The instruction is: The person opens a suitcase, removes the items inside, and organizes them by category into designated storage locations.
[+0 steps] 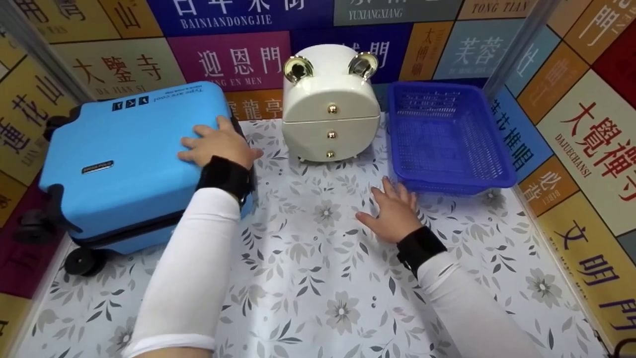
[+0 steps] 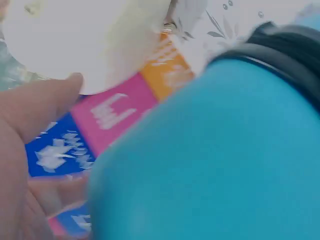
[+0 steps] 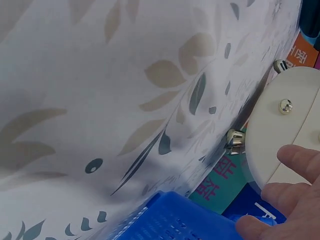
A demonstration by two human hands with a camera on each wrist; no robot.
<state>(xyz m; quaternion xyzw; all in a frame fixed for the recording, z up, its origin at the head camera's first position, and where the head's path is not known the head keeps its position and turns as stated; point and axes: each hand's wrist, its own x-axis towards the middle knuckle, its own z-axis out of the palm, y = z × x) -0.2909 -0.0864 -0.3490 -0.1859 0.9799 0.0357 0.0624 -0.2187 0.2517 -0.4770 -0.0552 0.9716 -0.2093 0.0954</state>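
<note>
A light blue suitcase (image 1: pixel 134 164) with black wheels lies flat on the left side of the table. Over its right part is my left hand (image 1: pixel 218 144), fingers spread; whether it touches the shell I cannot tell. In the left wrist view the suitcase (image 2: pixel 215 155) fills much of the picture beside the hand (image 2: pixel 30 135). My right hand (image 1: pixel 392 211) hovers above the tabletop with fingers spread, near the front left corner of a blue plastic basket (image 1: pixel 447 184). It holds nothing. The right wrist view shows its fingers (image 3: pixel 285 195) at the lower right.
A cream-white drawer box (image 1: pixel 331 99) with gold knobs and two gold ear-like rings stands at the back middle, between suitcase and basket. The table (image 1: pixel 318 278) has a leaf-and-flower cover. Panels with coloured lettering (image 1: pixel 233 59) enclose the back and sides.
</note>
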